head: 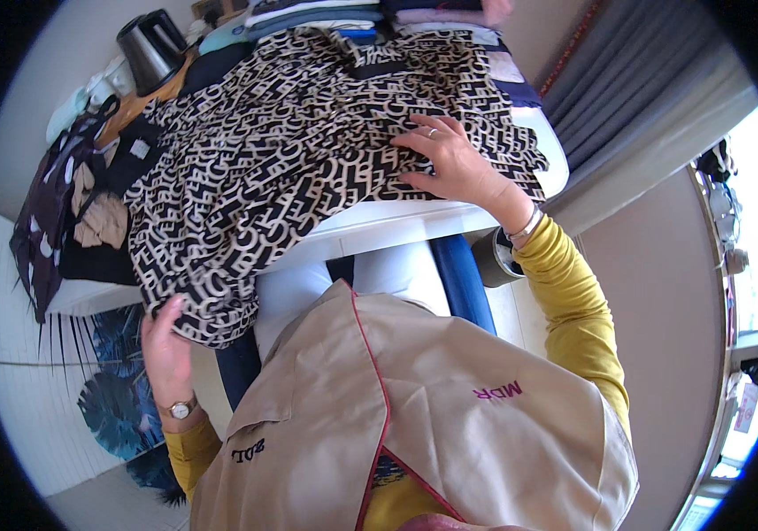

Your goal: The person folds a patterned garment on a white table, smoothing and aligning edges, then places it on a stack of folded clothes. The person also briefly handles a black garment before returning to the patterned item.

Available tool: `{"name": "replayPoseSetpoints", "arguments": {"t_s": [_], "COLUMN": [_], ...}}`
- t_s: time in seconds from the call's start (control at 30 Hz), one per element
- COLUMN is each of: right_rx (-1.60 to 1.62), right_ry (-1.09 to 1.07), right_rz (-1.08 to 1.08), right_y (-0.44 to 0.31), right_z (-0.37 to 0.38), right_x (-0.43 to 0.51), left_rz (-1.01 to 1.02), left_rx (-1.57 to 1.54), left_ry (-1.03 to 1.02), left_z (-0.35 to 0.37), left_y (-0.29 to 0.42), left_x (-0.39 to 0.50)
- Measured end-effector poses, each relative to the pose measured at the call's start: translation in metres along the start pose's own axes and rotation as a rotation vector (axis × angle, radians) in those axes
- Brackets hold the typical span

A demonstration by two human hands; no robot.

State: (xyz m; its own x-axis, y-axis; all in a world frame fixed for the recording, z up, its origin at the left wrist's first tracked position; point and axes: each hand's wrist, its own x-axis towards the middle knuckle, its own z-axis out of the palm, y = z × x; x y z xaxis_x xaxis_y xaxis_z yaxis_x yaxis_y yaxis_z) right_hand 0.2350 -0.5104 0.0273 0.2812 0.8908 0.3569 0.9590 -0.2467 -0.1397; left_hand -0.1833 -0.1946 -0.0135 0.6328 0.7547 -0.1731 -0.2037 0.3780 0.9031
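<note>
A black and cream letter-patterned garment (266,146) with a collar lies spread and wrinkled over the white table (392,222), its lower left part hanging past the front edge. My left hand (170,345), with a watch on the wrist, is at that hanging hem; its thumb lies over the cloth edge and the other fingers are hidden. My right hand (442,159), with a ring and a bracelet, rests on the right part of the garment, palm down, fingers spread on the fabric.
Folded clothes in stacks (316,16) line the back of the table. An electric kettle (150,53) and white cups (110,79) stand at the back left. Dark and beige clothes (100,219) lie at the left. A bin (495,259) is below the table, near a blue chair (465,285).
</note>
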Motion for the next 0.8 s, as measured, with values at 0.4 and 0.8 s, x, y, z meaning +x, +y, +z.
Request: {"name": "replayPoseSetpoints", "arguments": {"t_s": [0.4,0.8], "right_rx": [-0.184,0.416], "right_ry": [0.228,0.669], "right_rz": [0.402,0.477], "right_y": [0.086,0.121], "right_z": [-0.033,-0.066], "right_x": [-0.106,-0.113], "left_rz": [0.122,0.163], "left_rx": [-0.045,-0.071], "left_ry": [0.057,0.023], "left_z": [0.003,-0.024], "left_y": [0.044,0.080], "left_x": [0.021,0.040]}}
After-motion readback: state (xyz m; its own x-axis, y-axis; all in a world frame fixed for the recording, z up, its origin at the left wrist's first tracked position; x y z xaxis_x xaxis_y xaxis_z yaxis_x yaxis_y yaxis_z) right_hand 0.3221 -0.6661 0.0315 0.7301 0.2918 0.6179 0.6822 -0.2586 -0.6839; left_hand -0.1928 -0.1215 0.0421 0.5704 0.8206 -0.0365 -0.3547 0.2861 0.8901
